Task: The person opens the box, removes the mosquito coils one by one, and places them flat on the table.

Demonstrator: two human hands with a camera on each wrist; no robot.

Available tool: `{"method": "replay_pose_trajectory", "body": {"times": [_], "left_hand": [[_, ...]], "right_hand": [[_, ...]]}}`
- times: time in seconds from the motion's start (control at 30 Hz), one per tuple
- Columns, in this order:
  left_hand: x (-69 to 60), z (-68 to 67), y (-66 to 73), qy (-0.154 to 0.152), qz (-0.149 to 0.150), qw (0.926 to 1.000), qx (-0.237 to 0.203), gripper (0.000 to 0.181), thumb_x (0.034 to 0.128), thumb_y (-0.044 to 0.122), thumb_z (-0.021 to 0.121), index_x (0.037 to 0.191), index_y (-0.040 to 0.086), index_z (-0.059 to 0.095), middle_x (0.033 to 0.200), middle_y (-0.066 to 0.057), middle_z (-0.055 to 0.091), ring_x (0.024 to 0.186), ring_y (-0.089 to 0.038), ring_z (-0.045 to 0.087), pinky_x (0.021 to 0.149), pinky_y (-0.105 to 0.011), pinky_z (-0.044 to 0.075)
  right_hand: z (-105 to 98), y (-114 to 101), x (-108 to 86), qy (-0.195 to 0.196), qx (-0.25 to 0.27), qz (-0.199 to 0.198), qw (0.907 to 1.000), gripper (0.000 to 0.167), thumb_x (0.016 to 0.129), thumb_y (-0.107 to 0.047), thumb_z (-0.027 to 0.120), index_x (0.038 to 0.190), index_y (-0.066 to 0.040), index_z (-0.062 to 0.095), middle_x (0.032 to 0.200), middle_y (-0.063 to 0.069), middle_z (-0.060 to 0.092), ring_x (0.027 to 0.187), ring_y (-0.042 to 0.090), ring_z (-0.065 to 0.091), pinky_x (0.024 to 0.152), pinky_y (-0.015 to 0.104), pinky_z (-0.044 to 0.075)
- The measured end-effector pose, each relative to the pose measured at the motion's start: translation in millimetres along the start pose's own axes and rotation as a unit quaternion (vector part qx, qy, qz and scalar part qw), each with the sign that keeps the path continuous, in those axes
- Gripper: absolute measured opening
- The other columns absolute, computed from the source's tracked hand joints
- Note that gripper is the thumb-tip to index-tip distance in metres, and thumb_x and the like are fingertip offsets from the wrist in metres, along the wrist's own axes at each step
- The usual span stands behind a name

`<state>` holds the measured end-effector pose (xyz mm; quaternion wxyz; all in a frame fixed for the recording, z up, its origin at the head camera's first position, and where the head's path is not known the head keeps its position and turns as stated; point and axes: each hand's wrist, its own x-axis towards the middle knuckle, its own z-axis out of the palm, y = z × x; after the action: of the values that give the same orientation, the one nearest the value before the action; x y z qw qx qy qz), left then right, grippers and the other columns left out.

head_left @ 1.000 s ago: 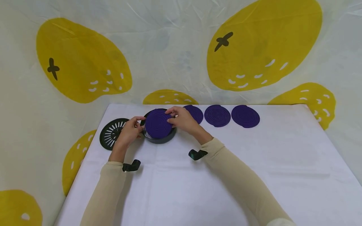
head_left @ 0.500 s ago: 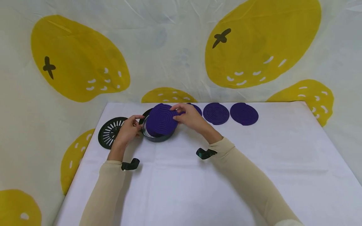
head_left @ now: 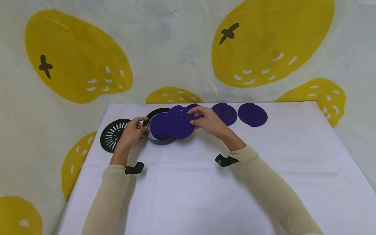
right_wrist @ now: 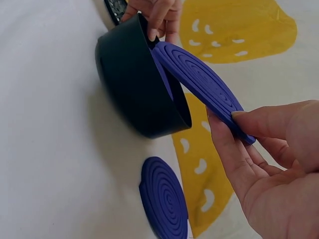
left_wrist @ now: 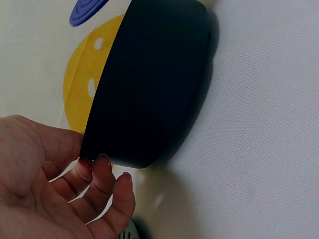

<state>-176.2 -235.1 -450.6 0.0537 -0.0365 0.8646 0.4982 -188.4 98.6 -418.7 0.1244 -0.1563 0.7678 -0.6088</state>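
Observation:
At the back left of the table stands a round black container (head_left: pixel 161 142). My left hand (head_left: pixel 131 132) pinches its left rim, with the thumb hidden partly behind the wall (left_wrist: pixel 149 84) in the left wrist view. Between thumb and fingers, my right hand (head_left: pixel 211 121) holds a purple ringed coaster (head_left: pixel 180 123) by its right edge. That coaster is tilted over the container's right side, and its far edge comes close to the rim in the right wrist view. Another purple disc (head_left: pixel 158 126) shows inside the container, partly covered by the held one.
A black slotted disc (head_left: pixel 111 134) lies left of the container, partly behind my left hand. Along the back edge lie purple coasters: one (head_left: pixel 192 106) mostly hidden behind my right hand, then a second (head_left: pixel 225 114) and a third (head_left: pixel 252 115). A patterned cloth hangs behind.
My right hand has drawn the held coaster rightward from over the container's middle, uncovering another purple disc inside. My left hand has stayed at the rim.

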Motion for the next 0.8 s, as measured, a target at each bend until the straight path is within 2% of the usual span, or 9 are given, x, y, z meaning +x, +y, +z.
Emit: {"method": "replay_pose_trajectory", "body": {"times": [0.27, 0.47, 0.8], "left_hand": [[0.0, -0.2, 0.2, -0.001, -0.003, 1.0, 0.001, 0.044, 0.0987, 0.0, 0.059, 0.141, 0.012, 0.056, 0.094, -0.007, 0.043, 0.08, -0.02, 0.05, 0.065, -0.039, 0.057], [0.5, -0.8, -0.1, -0.003, -0.006, 1.0, 0.001, 0.043, 0.0996, 0.001, 0.06, 0.141, 0.011, 0.056, 0.094, -0.007, 0.043, 0.08, -0.02, 0.049, 0.065, -0.038, 0.057], [-1.1, -0.9, 1.6, -0.002, -0.004, 1.0, -0.002, 0.043, 0.0989, 0.0, 0.059, 0.14, 0.01, 0.056, 0.093, -0.006, 0.042, 0.078, -0.019, 0.049, 0.065, -0.038, 0.056]], "right_hand": [[-10.2, 3.1, -16.1, 0.001, -0.016, 0.005, 0.9999, 0.034, 0.091, -0.001, 0.071, 0.124, -0.006, 0.065, 0.105, 0.014, 0.058, 0.084, 0.023, 0.065, 0.08, 0.036, 0.061], [-17.2, 5.7, -25.0, -0.005, -0.023, 0.015, 0.9996, 0.035, 0.092, -0.003, 0.07, 0.126, -0.006, 0.064, 0.11, 0.015, 0.051, 0.089, 0.025, 0.062, 0.081, 0.036, 0.061], [-25.5, 9.8, -38.3, 0.0, -0.033, 0.017, 0.9993, 0.036, 0.09, 0.0, 0.071, 0.126, -0.004, 0.064, 0.108, 0.017, 0.058, 0.085, 0.023, 0.063, 0.078, 0.037, 0.061]]}}
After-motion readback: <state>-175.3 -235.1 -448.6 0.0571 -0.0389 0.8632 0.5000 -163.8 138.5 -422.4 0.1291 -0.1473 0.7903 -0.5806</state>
